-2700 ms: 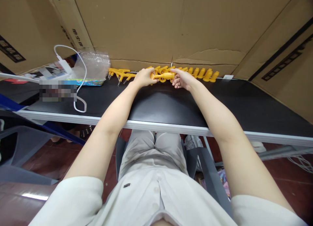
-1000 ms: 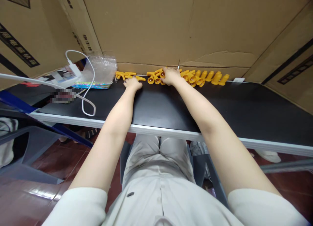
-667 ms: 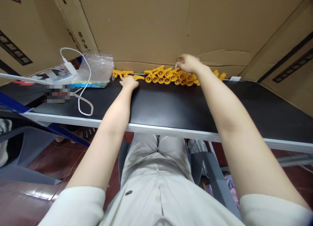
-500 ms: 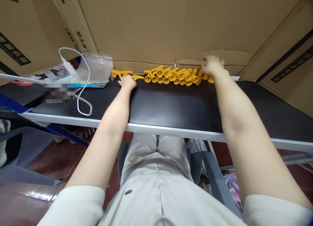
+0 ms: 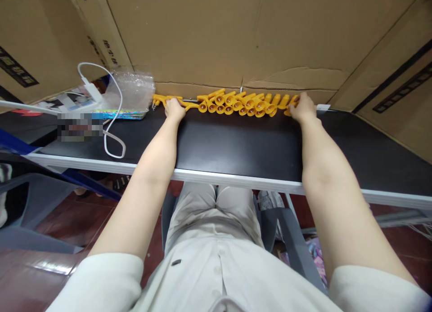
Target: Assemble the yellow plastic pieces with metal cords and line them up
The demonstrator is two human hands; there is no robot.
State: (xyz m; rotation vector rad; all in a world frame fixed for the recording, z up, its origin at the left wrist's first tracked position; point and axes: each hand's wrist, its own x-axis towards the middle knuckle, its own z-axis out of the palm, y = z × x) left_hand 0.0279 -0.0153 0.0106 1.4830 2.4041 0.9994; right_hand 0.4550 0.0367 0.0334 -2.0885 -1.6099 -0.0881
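A row of yellow plastic parts (image 5: 241,106) lies along the back of the black table; several show round, funnel-like open ends facing me. Left of this row are a few branched yellow pieces (image 5: 160,99), with thin metal springs (image 5: 154,106) at their left end. My left hand (image 5: 174,109) is closed over these branched pieces, its fingertips partly hidden. At the row's right end my right hand (image 5: 303,107) has thumb and fingers closed around a yellow part (image 5: 293,101), which the hand partly covers.
Cardboard panels (image 5: 202,37) rise behind and beside the table (image 5: 239,145). To the left lie a clear plastic bag (image 5: 131,89), a colourful flat stack (image 5: 124,115) and a looped white cable (image 5: 118,85). A metal strip (image 5: 229,179) edges the table's front.
My right hand has come down from above the right end of the row onto the yellow parts there. My left hand stays at about the same spot.
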